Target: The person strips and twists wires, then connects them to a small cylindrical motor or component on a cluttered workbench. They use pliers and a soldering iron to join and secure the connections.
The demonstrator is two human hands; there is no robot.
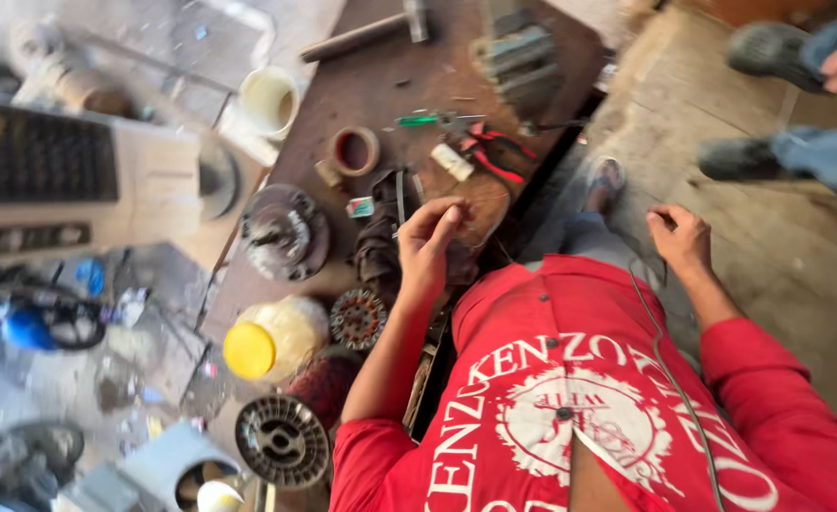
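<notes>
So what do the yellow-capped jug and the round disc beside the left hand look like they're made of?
The jug looks like translucent plastic: cloudy yellowish walls and an opaque, matte yellow cap. The round disc by the left hand appears to be cast metal, dull grey with darker grime, though blur leaves this uncertain.

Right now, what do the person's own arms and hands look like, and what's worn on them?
Both hands are bare: no gloves, and no rings or watch that the blurred picture shows. The left hand and right hand come out of red sleeves pushed up the forearms. The sleeves belong to a red shirt with white print.
</notes>
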